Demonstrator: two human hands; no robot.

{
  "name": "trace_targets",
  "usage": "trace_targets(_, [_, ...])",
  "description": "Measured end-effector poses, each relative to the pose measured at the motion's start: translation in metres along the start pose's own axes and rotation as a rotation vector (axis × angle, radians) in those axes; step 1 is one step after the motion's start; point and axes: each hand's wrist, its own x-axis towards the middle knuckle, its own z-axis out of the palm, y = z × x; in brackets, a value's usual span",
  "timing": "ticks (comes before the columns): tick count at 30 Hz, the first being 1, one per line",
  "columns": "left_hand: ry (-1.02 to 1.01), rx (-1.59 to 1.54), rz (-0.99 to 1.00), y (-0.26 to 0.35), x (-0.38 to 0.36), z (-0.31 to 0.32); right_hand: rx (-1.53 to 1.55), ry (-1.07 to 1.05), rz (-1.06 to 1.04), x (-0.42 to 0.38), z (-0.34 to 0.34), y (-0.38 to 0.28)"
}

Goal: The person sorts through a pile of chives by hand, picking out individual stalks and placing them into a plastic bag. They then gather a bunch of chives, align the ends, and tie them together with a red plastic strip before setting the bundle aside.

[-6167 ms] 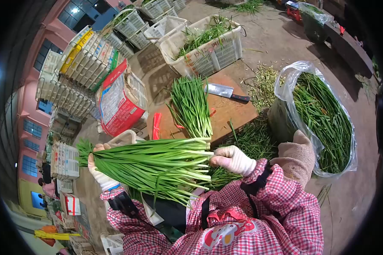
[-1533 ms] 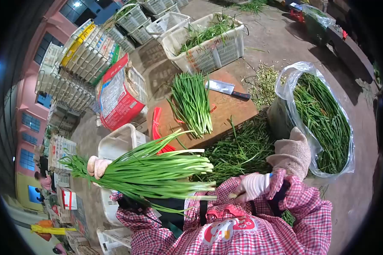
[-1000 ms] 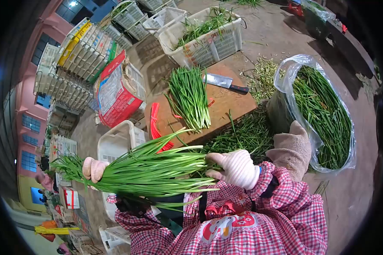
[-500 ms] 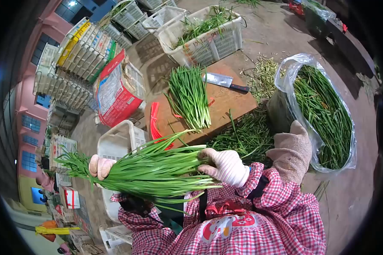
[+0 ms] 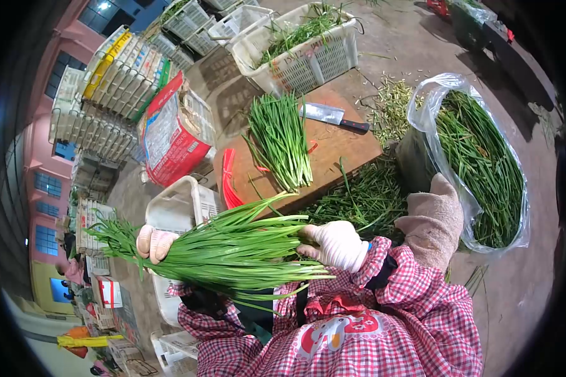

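Observation:
A loose bunch of garlic chives [image 5: 233, 254] lies across in front of my body, leafy tips to the left and pale stem ends to the right. My gloved left hand [image 5: 156, 244] is wrapped round it near the tips. At the stem ends, my gloved right hand [image 5: 336, 246] has its thumb and fingers bent in a pinch on some stems. Beyond, a neat pile of garlic chives [image 5: 280, 141] rests on the wooden board [image 5: 346, 154]. A cleaver [image 5: 333, 117] lies beside that pile, and red ties [image 5: 229, 179] hang at the board's left edge.
A clear plastic bag [image 5: 424, 141] full of greens stands at the right. Trimmings [image 5: 365, 201] cover the floor by the board. Behind is a white crate [image 5: 314, 66] with greens; a red-and-white sack [image 5: 176, 135], an open basket [image 5: 182, 207] and stacked crates [image 5: 122, 75] stand left.
My right hand has shifted slightly right along the stem ends, its fingers a little more closed. My left hand keeps its hold, and the bunch has moved slightly right.

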Motion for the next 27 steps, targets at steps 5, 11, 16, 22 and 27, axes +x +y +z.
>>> trace_targets(5, [-0.036, -0.026, -0.133, -0.017, 0.01, 0.009, 0.445, 0.069, 0.042, -0.002, -0.01, -0.005])
trace_targets(11, [-0.106, -0.022, -0.13, -0.011, 0.007, 0.011, 0.82, 0.09, 0.103, -0.013, -0.009, -0.012])
trace_targets(16, [-0.003, 0.091, -0.185, 0.005, 0.002, 0.018, 0.985, 0.025, 0.095, -0.02, -0.012, -0.013])
trace_targets(22, [0.018, 0.08, -0.031, 0.017, -0.009, 0.009, 1.373, -0.44, 0.018, -0.034, -0.021, 0.004])
trace_targets(27, [-0.073, 0.11, -0.229, 0.038, -0.011, 0.001, 1.136, -0.597, -0.021, -0.048, -0.045, 0.019])
